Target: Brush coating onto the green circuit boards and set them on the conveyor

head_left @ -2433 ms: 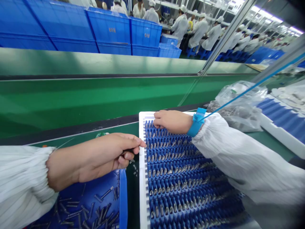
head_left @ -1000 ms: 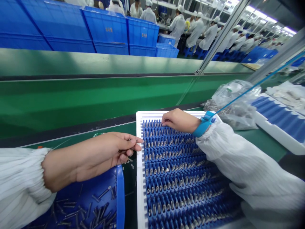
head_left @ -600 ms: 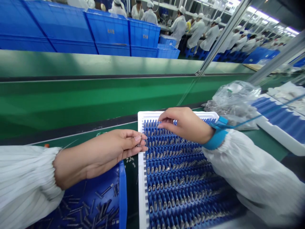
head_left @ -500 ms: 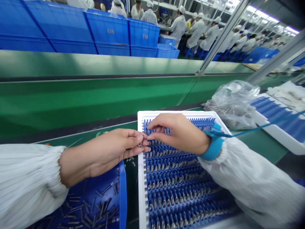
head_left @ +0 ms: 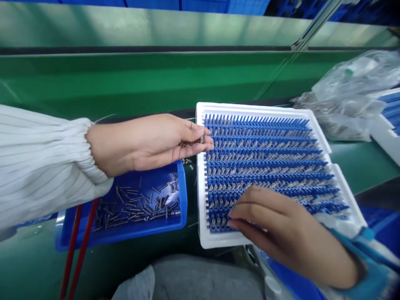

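Note:
A white tray (head_left: 200, 175) holds rows of blue slots filled with small metal springs (head_left: 262, 158). My left hand (head_left: 150, 141) hovers at the tray's upper left edge, its thumb and fingers pinched on a small bunch of springs (head_left: 191, 142). Over the near left part of the tray, my right hand (head_left: 281, 233) has its fingers pressed together at the front rows; whether they hold a spring is hidden. A blue wrist strap (head_left: 371, 266) is on that wrist. Under my left hand, a shallow blue bin (head_left: 125, 233) contains several loose springs (head_left: 137, 204).
A green conveyor belt (head_left: 125, 79) runs across behind the tray. At the right lies a clear plastic bag (head_left: 346, 96), beside another white tray (head_left: 387, 129). Two red cords (head_left: 78, 246) hang at the lower left. My grey-clad lap (head_left: 200, 279) is below the table edge.
My right hand has come from the far rows, met my left hand's fingertips, then dropped to the tray's near rows. The view has tilted downward. My left hand keeps its bunch of springs.

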A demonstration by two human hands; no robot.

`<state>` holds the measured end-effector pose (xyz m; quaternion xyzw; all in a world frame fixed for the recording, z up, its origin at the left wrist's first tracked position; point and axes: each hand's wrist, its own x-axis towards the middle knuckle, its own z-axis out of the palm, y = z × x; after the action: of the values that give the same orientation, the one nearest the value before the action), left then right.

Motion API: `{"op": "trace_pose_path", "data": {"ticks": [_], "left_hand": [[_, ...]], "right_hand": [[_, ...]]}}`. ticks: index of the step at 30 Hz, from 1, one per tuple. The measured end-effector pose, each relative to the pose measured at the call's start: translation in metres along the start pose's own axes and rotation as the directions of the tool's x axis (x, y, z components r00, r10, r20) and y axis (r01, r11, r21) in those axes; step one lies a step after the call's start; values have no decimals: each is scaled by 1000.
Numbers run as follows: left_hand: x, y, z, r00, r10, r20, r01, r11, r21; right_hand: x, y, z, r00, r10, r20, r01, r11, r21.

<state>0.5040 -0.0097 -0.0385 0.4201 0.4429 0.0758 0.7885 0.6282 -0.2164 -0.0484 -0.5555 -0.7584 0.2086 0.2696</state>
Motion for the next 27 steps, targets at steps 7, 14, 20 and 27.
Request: {"op": "trace_pose_path", "data": {"ticks": [7, 14, 20, 27], "left_hand": [[-11, 3, 12, 998, 43, 41, -44, 998, 35], [-17, 11, 20, 998, 57, 40, -59, 996, 72], [-17, 14, 19, 999, 51, 17, -52, 997, 58], [-19, 12, 19, 999, 37, 19, -38, 997, 69]], "right_hand": [[8, -14, 67, 985, -10, 172, 87, 890, -449], [46, -9, 102, 944, 173, 279, 45, 775, -631], [36, 9, 115, 921, 198, 335, 78, 751, -656], [38, 22, 121, 940, 94, 328, 134, 782, -609]]}}
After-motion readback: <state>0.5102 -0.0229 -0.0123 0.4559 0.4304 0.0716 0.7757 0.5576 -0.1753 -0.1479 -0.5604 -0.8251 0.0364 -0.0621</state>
